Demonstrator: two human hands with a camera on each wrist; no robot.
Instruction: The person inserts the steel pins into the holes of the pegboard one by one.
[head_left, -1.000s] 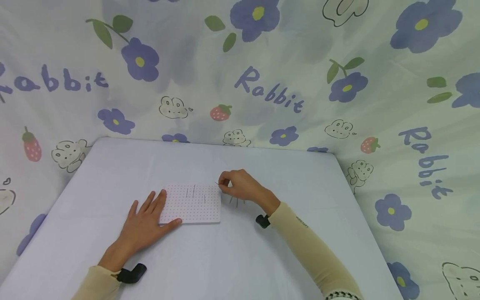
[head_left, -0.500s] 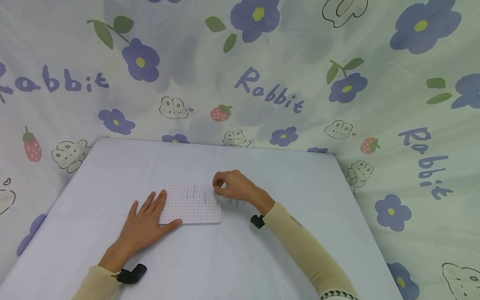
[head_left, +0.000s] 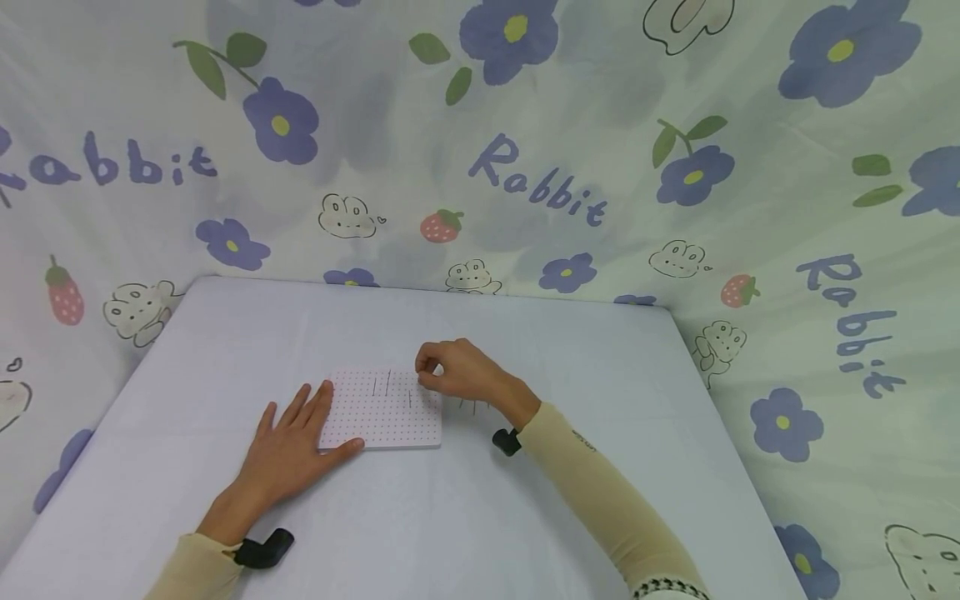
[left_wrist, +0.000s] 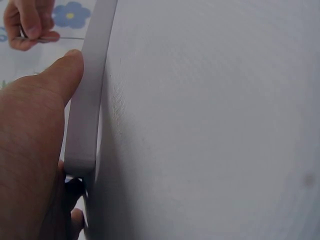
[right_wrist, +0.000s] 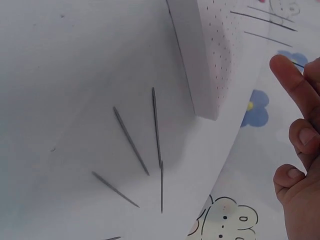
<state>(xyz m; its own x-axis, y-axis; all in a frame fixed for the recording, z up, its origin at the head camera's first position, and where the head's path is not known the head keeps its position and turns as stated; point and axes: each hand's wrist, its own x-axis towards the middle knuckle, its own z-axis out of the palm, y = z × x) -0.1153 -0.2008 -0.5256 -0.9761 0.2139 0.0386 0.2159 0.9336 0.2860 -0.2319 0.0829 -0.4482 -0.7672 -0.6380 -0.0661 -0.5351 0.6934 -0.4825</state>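
Note:
A white board (head_left: 378, 425) with rows of small holes lies on the table. Three thin metal needles (right_wrist: 265, 21) stand upright in it. My left hand (head_left: 288, 450) rests along the board's left side, fingers spread and straight, thumb (left_wrist: 70, 70) on the near edge. Over the far right corner of the board, my right hand (head_left: 461, 371) pinches another thin needle (left_wrist: 71, 38) between thumb and fingertips. In the left wrist view that needle points toward the board; whether its tip touches a hole cannot be seen.
Several loose needles (right_wrist: 131, 141) lie on the white tabletop (head_left: 480, 517) right of the board, partly hidden by the right hand in the head view. A patterned curtain (head_left: 390, 150) hangs behind and beside the table.
My right hand has moved left with the needle, from beside the board's right edge to above its far right corner. The left hand and the board have stayed put.

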